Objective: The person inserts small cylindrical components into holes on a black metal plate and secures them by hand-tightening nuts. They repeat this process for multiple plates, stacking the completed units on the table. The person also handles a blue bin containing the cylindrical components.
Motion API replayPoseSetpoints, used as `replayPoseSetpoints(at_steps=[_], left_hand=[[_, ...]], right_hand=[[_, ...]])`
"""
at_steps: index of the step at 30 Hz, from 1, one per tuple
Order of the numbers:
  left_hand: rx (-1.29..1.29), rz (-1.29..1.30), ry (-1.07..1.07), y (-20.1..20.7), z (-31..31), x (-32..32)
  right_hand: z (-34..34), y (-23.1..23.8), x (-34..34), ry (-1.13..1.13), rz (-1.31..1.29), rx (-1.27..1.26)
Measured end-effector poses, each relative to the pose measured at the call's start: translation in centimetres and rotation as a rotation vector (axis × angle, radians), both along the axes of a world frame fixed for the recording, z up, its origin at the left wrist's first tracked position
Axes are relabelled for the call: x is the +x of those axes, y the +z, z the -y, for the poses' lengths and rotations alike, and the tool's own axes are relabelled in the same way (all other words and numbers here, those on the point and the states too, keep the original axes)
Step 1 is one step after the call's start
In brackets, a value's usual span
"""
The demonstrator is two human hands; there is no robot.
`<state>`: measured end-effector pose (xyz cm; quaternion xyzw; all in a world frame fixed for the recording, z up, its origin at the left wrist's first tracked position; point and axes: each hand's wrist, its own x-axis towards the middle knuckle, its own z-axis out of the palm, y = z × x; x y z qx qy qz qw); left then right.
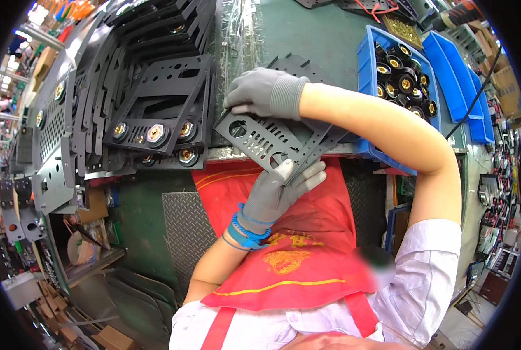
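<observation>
A flat black metal plate (253,137) with slots and round holes lies tilted over the front edge of the green bench (310,32). My left hand (279,189), in a grey glove with a blue coiled band at the wrist, grips the plate's near edge from below. My right hand (265,93), also grey-gloved, reaches across from the right and presses on the plate's far left corner. Another black plate (295,63) lies partly hidden under my right hand.
A stack of black plates fitted with brass nuts (155,114) leans at the left. A blue bin (366,64) with several black round parts with brass centres stands at the right, with more blue bins (454,73) beyond. Below lies diamond-plate flooring (184,230).
</observation>
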<state>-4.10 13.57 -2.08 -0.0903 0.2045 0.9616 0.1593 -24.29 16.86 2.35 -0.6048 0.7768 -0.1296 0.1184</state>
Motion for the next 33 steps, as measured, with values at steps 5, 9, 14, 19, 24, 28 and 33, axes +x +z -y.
replayPoseSetpoints(at_steps=[5,9,14,19,24,28,33], left_hand=[[-0.153,0.027,-0.173,-2.2,0.9,-0.2],[-0.964,0.089,-0.239,-0.6,3.9,1.1],[-0.88,0.108,-0.202,1.7,5.4,2.0],[-0.875,-0.007,-0.111,0.4,5.6,2.6],[-0.757,0.014,0.021,-0.6,6.3,3.9],[-1.013,0.034,0.145,0.6,6.2,5.0],[-1.508,-0.243,0.474,4.6,4.3,6.0]], right_hand=[[-2.2,3.4,1.6,0.091,-0.635,-0.37],[-11.9,11.2,0.0,-0.33,-0.479,-0.393],[-23.5,9.5,-0.9,-0.974,-0.248,0.107],[-24.1,4.1,-1.4,-0.74,-0.63,0.112],[-24.5,4.1,-1.3,-0.647,-0.538,-0.07],[-24.9,4.9,-0.6,-0.59,-0.527,-0.152],[-19.6,6.7,7.4,-0.718,0.076,-0.706]])
